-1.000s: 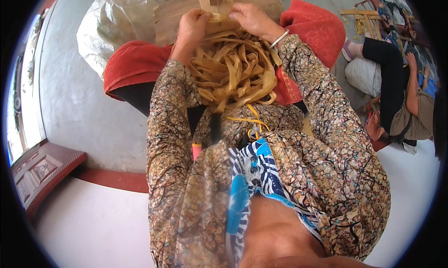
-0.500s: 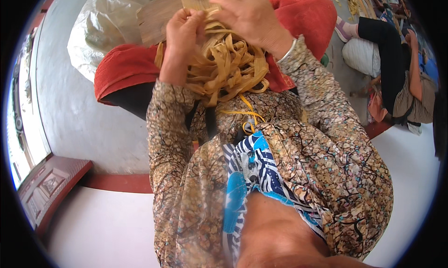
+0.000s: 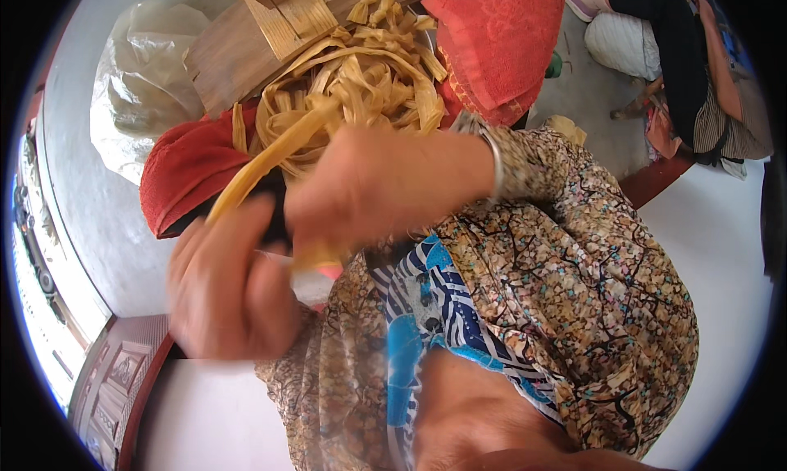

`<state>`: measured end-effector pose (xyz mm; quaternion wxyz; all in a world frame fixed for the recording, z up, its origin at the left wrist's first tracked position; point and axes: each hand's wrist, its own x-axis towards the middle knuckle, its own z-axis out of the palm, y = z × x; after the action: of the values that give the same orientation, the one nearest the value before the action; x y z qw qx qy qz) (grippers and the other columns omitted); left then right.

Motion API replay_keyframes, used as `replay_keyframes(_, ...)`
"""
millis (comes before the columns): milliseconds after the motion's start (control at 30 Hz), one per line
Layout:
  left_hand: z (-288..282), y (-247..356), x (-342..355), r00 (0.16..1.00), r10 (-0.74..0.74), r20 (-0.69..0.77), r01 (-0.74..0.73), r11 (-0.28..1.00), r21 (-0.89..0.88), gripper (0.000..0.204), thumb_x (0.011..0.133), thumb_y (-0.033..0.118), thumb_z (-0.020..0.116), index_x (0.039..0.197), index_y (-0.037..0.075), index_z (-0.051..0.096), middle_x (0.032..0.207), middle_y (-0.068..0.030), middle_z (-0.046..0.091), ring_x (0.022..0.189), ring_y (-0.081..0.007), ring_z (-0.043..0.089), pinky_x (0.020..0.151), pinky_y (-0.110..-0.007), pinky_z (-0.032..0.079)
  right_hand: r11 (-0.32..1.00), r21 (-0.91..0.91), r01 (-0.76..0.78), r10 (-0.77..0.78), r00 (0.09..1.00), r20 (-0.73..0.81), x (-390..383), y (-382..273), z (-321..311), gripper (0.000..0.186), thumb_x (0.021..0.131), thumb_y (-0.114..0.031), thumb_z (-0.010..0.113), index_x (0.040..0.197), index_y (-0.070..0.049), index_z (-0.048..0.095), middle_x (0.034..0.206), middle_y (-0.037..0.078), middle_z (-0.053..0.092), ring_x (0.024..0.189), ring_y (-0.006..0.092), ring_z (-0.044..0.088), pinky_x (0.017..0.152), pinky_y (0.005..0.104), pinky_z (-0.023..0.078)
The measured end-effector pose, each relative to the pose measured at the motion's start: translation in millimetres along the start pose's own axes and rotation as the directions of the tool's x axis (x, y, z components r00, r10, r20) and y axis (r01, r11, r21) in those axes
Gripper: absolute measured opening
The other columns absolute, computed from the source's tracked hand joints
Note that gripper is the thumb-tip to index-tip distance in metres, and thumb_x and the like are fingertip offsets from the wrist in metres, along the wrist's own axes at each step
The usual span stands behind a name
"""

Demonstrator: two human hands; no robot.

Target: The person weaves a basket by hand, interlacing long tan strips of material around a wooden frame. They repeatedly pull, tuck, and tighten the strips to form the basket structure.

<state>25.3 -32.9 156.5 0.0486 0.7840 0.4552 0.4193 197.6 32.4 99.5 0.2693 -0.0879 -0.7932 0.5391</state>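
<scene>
A heap of flat tan strips (image 3: 361,77), fibre-like and loosely coiled, lies in my lap. From it one tan strip (image 3: 275,155) runs down to my left hand (image 3: 234,286), which is closed around it, blurred by motion. Just right of that, my right hand (image 3: 385,180) is closed too, with a metal bracelet at its wrist. A yellowish piece of strip shows below its fingers; the fingertips are smeared. Above the heap, a wooden block (image 3: 288,16) sits on a wooden board (image 3: 225,61).
Red cloths (image 3: 500,49) cover both my knees. A whitish plastic sack (image 3: 143,86) stands at the far left. To the right another person in dark trousers (image 3: 680,69) sits beside a white sack (image 3: 623,45). A carved wooden panel (image 3: 119,381) is at the lower left.
Both hands have come down and left from the wooden block toward my chest, drawing a strip out of the heap. The view has shifted, and more of the board and heap shows.
</scene>
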Motion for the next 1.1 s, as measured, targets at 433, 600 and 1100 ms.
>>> replay_keyframes(433, 112, -44, 12, 0.657, -0.622, 0.425, 0.615, 0.118, -0.78, 0.018, 0.096, 0.014, 0.053, 0.11, 0.003, 0.055, 0.07, 0.0072, 0.044, 0.051, -0.0008, 0.033, 0.043, -0.017, 0.025, 0.954, -0.244, -0.176, -0.026, 0.759, -0.65, 10, 74, -28, 0.021, 0.092, -0.02, 0.061, 0.109, -0.011, 0.069, 0.083, 0.006, 0.07, 0.068, 0.0112, 0.066, 0.06, 0.0246, 0.052)
replay_keyframes(600, 130, -77, -8, 0.598, -0.588, 0.545, 0.67, -0.008, -0.742, 0.014, 0.096, 0.014, 0.056, 0.105, 0.004, 0.058, 0.069, 0.0076, 0.048, 0.053, 0.0014, 0.036, 0.045, -0.014, 0.024, 0.662, -0.596, -0.454, -0.018, 0.785, -0.619, 2, 87, -35, 0.022, 0.09, -0.019, 0.062, 0.11, -0.017, 0.069, 0.079, 0.006, 0.066, 0.07, 0.0195, 0.065, 0.062, 0.0286, 0.049)
replay_keyframes(1100, 147, -82, -44, 0.946, -0.309, -0.102, 0.278, 0.93, -0.239, 0.027, 0.086, 0.008, 0.063, 0.113, 0.005, 0.06, 0.096, -0.0142, 0.064, 0.08, -0.0341, 0.064, 0.067, -0.037, 0.051, 0.299, 0.922, -0.248, 0.687, 0.726, -0.028, -22, 115, -22, 0.015, 0.094, -0.01, 0.053, 0.101, -0.004, 0.064, 0.093, 0.002, 0.064, 0.081, 0.0099, 0.06, 0.072, 0.0234, 0.05)
